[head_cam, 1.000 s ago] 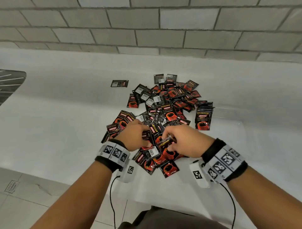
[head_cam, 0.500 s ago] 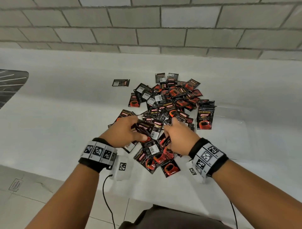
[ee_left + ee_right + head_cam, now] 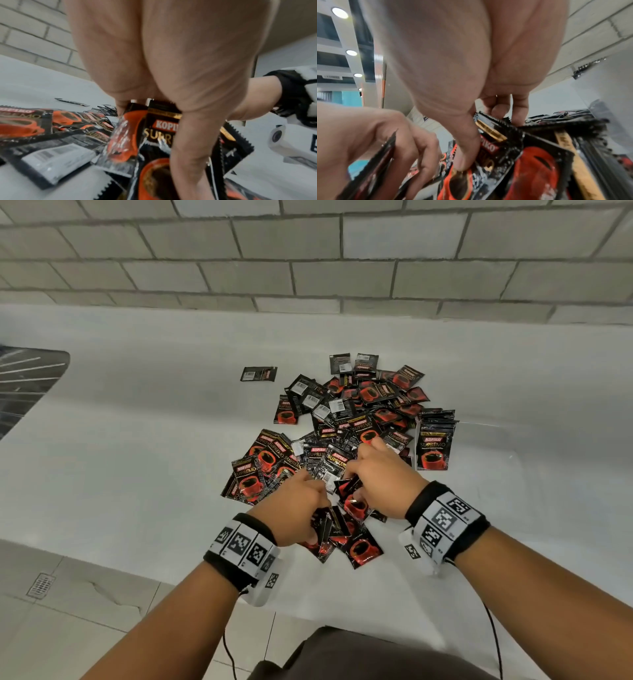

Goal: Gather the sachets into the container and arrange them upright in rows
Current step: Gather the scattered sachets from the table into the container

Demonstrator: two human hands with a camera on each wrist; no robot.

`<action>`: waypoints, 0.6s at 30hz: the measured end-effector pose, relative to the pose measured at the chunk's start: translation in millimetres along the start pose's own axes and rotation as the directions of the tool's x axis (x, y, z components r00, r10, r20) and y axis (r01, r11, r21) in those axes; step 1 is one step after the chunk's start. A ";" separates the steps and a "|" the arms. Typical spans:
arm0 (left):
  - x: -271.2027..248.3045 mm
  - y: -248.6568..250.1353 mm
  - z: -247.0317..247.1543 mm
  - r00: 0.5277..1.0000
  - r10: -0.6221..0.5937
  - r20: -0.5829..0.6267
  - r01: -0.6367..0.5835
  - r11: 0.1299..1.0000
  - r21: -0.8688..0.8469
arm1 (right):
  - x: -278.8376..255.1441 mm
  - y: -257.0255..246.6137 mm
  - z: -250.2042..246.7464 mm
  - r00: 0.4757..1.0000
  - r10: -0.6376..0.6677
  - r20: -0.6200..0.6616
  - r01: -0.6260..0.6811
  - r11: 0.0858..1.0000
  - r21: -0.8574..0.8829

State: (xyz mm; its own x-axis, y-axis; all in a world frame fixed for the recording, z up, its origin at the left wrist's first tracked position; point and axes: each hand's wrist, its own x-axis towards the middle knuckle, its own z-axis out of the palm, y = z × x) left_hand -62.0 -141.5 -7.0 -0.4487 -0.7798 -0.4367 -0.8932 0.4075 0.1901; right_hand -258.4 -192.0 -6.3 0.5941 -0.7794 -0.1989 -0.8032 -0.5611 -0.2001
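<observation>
A loose pile of black and red coffee sachets (image 3: pixel 356 412) lies on the white counter (image 3: pixel 137 440). At its right edge, a stack of sachets (image 3: pixel 434 445) stands upright in a clear container (image 3: pixel 486 425). Both hands are at the near end of the pile, close together. My left hand (image 3: pixel 298 505) grips a few sachets (image 3: pixel 159 127), thumb across the front one. My right hand (image 3: pixel 376 474) pinches a bunch of sachets (image 3: pixel 494 151) between thumb and curled fingers. In the right wrist view, my left hand (image 3: pixel 385 135) shows at the left with sachets in it.
One sachet (image 3: pixel 258 373) lies apart at the pile's far left. A dark ribbed panel (image 3: pixel 24 385) sits in the counter at the far left. A brick wall (image 3: pixel 308 261) runs behind. The counter's front edge and floor tiles (image 3: pixel 68 594) are below my wrists.
Both hands have drawn closer together over the near end of the pile. The left hand has moved right and toward me with sachets in it. The right hand keeps its grip.
</observation>
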 end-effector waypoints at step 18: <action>-21.1 -17.3 -44.3 0.929 -0.255 -0.267 0.013 0.744 -0.668 | -78.3 53.2 -88.9 0.813 0.343 -0.471 0.039 0.775 0.631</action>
State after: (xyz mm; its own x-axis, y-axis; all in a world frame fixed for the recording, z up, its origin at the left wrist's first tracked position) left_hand -38.4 -153.2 37.9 -0.1972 -0.9554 -0.2199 -0.6904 -0.0239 0.7231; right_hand -351.6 -185.5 84.0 0.1865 -0.9572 0.2214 -0.5713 -0.2890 -0.7682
